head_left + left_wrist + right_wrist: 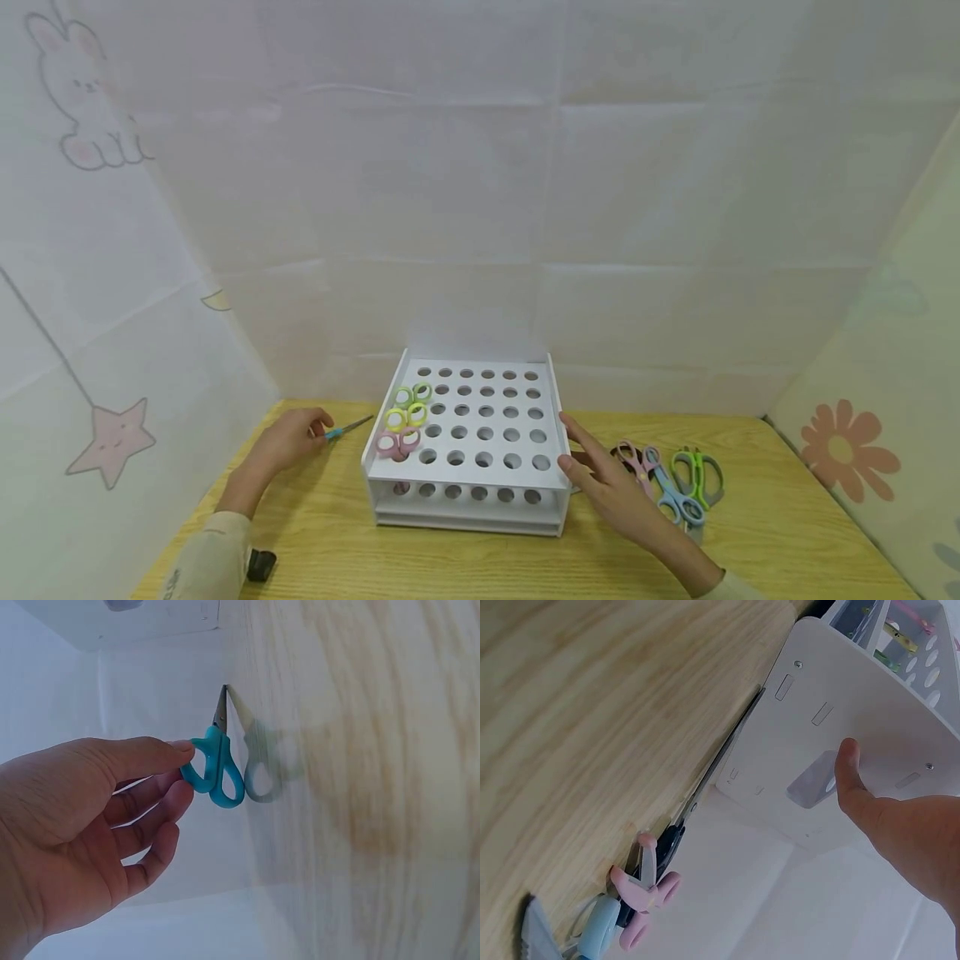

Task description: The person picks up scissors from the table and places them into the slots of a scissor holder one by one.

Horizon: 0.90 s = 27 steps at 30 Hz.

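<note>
In the left wrist view my left hand [82,817] pinches one handle loop of a pair of teal scissors [216,761] between thumb and fingers. Its blades point away from the hand, left of a white rack [472,476] with rows of round holes. My right hand [618,496] touches the rack's right side wall, its fingers mostly extended and its grip empty. Pink scissors [399,438], yellow scissors [407,415] and green scissors [413,394] stand in the rack's left column, handles up. The right wrist view shows one digit of the right hand by the wall's cutout.
Right of the rack, several loose scissors lie close together on the wooden table [780,517]: pink ones [637,464], light blue ones [678,502] and green-grey ones [700,479]. A small black object [261,566] is by the left sleeve. Pale sheeting [450,208] closes off the back and sides.
</note>
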Tool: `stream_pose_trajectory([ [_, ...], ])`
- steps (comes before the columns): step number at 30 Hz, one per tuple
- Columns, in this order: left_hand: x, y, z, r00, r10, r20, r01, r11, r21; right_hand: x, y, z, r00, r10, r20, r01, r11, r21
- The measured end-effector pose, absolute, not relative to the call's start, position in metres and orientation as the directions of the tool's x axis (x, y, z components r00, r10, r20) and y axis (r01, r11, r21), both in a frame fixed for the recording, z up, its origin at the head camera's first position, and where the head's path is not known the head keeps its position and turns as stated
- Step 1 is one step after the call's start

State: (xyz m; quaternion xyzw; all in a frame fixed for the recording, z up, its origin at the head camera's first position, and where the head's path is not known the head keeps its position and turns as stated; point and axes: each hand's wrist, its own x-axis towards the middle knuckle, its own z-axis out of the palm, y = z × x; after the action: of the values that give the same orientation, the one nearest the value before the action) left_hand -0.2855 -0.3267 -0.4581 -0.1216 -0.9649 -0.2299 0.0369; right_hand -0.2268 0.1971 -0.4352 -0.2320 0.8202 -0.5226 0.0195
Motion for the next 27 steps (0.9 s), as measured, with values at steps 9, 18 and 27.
stream_pose_trajectory([
  [9,-0.2889,-0.3265,-0.4563,-0.955,0.243,0.171,0.292,0.873,0.391,-0.2259,0.1974,-0.4334,-0.880,-0.414,0.231,-0.382,0.330,-0.863],
  [18,-0.2856,-0.3282,-0.4583,-0.948,0.174,0.266,0.266,0.891,0.367,-0.2286,0.1972,-0.4391,-0.898,-0.389,0.205,-0.347,0.342,-0.873],
  [27,-0.2850,-0.3293,-0.4549,-0.935,0.149,0.320,0.278,0.870,0.408,-0.2295,0.1972,-0.4399,-0.896,-0.391,0.208,-0.353,0.346,-0.869],
])
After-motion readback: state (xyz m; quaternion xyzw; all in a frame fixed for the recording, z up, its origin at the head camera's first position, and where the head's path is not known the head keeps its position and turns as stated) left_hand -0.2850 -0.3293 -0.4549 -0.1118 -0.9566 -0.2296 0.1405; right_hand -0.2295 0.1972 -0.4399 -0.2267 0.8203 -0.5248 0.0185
